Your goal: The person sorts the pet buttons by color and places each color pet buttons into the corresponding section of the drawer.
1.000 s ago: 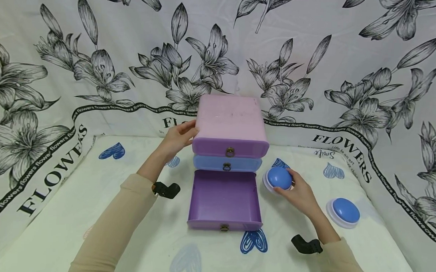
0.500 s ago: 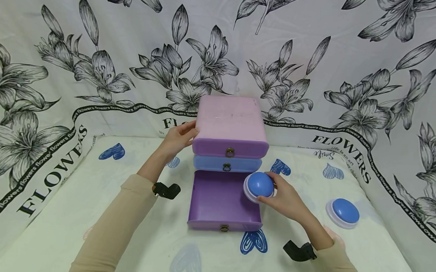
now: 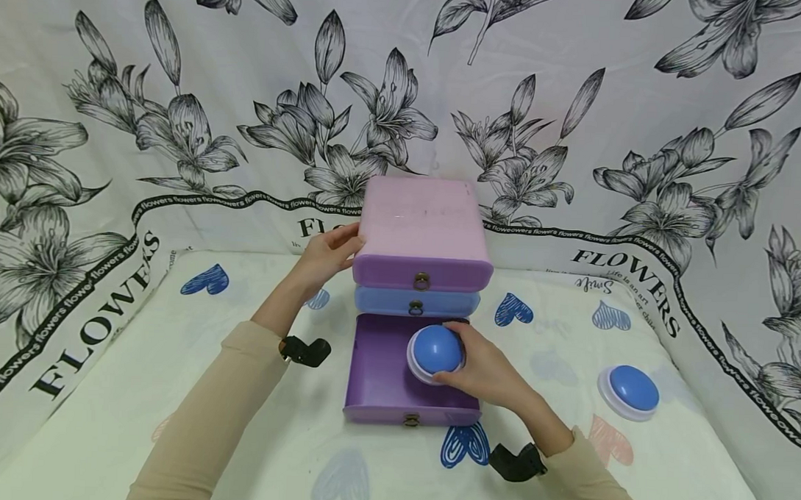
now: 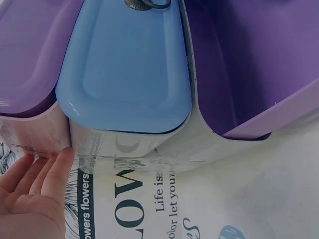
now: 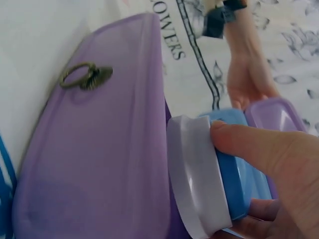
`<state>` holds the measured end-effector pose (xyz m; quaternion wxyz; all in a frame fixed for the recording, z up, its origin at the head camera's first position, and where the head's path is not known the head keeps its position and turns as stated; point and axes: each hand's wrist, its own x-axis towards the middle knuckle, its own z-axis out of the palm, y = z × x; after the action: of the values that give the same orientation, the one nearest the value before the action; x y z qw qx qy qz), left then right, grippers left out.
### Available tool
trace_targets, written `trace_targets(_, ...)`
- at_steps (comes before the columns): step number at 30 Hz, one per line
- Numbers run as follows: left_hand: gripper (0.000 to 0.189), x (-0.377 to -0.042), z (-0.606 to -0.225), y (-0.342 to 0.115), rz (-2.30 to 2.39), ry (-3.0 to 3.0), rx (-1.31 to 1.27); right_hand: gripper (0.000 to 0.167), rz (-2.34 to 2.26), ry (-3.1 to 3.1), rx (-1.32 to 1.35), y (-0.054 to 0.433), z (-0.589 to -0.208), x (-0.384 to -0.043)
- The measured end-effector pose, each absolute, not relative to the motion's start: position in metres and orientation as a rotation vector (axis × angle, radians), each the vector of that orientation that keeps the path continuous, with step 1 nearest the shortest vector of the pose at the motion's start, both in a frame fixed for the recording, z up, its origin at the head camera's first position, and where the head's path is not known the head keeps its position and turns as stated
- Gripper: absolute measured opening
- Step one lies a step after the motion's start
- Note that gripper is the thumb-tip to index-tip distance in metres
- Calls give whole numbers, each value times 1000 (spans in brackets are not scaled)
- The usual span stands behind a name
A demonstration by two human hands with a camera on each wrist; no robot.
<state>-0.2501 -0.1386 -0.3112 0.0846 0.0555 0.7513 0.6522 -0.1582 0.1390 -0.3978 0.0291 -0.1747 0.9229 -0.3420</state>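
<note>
A small chest of drawers (image 3: 424, 221) has a pink top, a purple upper drawer, a blue middle drawer (image 3: 385, 301) and a purple bottom drawer (image 3: 378, 374) pulled out. My left hand (image 3: 325, 256) touches the chest's upper left side with its fingers straight, as the left wrist view (image 4: 42, 189) confirms. With thumb and fingers my right hand (image 3: 489, 367) grips a round push button (image 3: 437, 349) with a blue dome and white base. It is tilted over the open bottom drawer. In the right wrist view its white rim (image 5: 194, 169) overlaps the drawer front (image 5: 94, 144).
A second blue-domed push button (image 3: 634, 388) lies on the heart-printed cloth (image 3: 268, 437) at the right. Behind the chest rises a flower-printed cloth (image 3: 540, 34). Ring pulls (image 3: 411, 420) hang on the drawer fronts.
My right hand has carried the push button leftward from beside the chest to over the bottom drawer. The left hand has stayed at the chest's side.
</note>
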Motion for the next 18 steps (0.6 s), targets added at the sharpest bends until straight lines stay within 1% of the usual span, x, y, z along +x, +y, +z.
trace_targets(8,54,-250,-312,-139,1948,2240,161,81,-997,2829,-656,118,-401,-156)
trace_targets(18,54,-251,-312,-139,1948,2243,158,78,-893,2784,-782,93,-409,-168)
